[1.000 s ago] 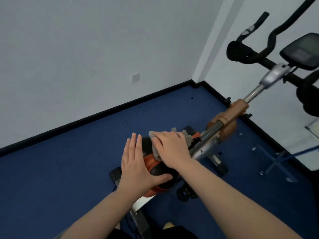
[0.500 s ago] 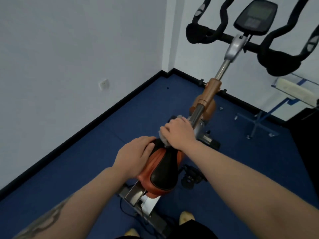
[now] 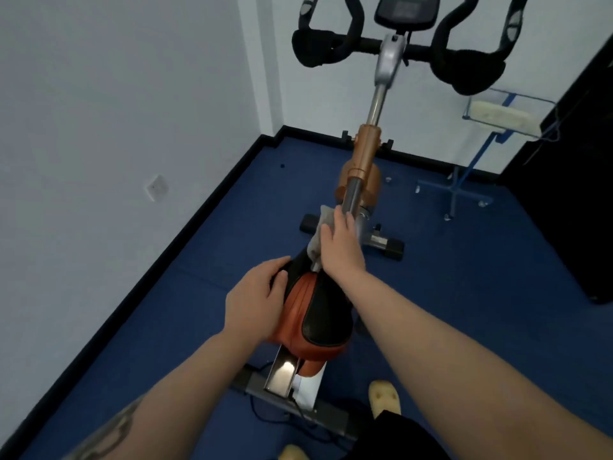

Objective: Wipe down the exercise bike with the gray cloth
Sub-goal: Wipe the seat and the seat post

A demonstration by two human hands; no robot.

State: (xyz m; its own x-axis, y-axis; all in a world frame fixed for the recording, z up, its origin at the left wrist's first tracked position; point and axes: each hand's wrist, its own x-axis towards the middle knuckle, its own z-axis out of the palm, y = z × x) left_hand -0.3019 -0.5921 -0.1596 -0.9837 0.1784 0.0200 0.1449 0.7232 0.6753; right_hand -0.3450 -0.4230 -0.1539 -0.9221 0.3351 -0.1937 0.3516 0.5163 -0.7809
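Note:
The exercise bike stands in front of me, its orange and black saddle (image 3: 318,313) low in the middle. My left hand (image 3: 257,302) rests on the saddle's left side, fingers curved over the edge. My right hand (image 3: 341,247) presses the gray cloth (image 3: 318,240) onto the saddle's nose, fingers straight and reaching the silver frame tube (image 3: 351,194). Most of the cloth is hidden under that hand. The black handlebars (image 3: 318,51) and console (image 3: 404,11) are at the top.
White walls meet in a corner behind the bike, with a socket (image 3: 156,187) on the left wall. A blue-framed stand (image 3: 471,174) holds a white pad at the right. A black cabinet (image 3: 570,180) stands far right. Blue carpet (image 3: 481,293) surrounds the bike; my feet are below.
My right hand has slid the cloth forward along the saddle nose toward the frame tube. My left hand shifted lower on the saddle's left side. My head has turned to face the bike.

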